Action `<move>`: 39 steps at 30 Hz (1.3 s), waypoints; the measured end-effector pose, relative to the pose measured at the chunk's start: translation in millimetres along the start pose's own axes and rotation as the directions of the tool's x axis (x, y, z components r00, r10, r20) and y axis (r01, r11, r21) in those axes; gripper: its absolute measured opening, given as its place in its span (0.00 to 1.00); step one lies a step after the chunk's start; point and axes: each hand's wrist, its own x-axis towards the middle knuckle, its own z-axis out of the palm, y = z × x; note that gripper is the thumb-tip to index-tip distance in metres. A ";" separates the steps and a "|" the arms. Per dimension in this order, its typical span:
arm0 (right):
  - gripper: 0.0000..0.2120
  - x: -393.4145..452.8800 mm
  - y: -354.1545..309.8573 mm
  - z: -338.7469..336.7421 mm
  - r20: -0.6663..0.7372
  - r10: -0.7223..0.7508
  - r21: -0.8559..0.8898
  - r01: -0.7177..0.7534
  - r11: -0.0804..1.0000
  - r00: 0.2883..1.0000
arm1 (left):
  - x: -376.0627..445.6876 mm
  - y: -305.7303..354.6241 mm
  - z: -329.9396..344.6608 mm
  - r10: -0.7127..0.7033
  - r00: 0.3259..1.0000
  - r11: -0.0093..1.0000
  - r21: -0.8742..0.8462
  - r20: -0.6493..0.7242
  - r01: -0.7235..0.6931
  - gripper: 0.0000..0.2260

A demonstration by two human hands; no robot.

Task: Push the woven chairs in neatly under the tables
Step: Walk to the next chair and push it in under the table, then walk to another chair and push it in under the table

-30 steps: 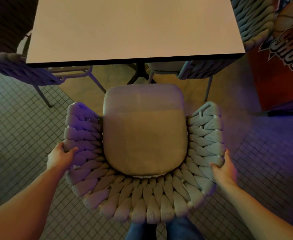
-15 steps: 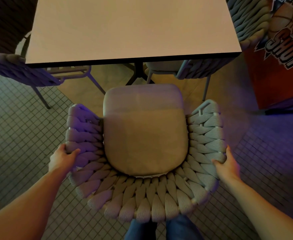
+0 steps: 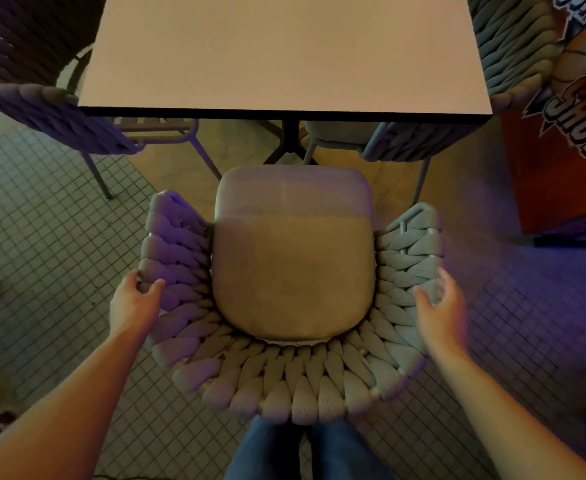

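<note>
Woven chair (image 3: 295, 386), chunky rope, rounded cushion (image 3: 293, 265), left hand (image 3: 132, 306) and right hand (image 3: 444, 313) fingers gripping its rim

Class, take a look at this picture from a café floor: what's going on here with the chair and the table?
A person stands behind a woven chair, legs just behind its curved back. The left hand holds the left side of the woven rim and the right hand holds the right side. The chair faces the table, but its seat cushion is short of the table edge, with floor showing between, so it is not yet pushed under.
</note>
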 end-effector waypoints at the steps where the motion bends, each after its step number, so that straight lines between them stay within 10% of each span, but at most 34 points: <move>1: 0.27 -8.6 -9.8 7.1 0.030 -0.040 0.029 0.039 0.999 0.999 | -10.8 1.4 -0.6 0.026 1.000 1.000 -0.014 -0.015 -0.026 0.25; 10: 0.23 -76.9 -74.2 85.7 0.533 0.036 0.021 -0.055 0.998 0.845 | -69.4 8.1 -23.5 0.088 0.996 0.942 -0.328 0.031 -0.073 0.21; 24: 0.17 -222.6 -300.8 314.9 0.483 -0.081 0.318 -0.089 0.944 0.872 | 110.9 -111.8 -216.8 -0.031 0.976 0.815 -0.560 0.214 0.149 0.21; 39: 0.17 -254.9 -615.2 606.7 0.753 -0.184 0.328 -0.118 0.937 0.632 | 421.9 -153.6 -441.5 -0.201 0.972 0.627 -0.746 0.124 0.225 0.15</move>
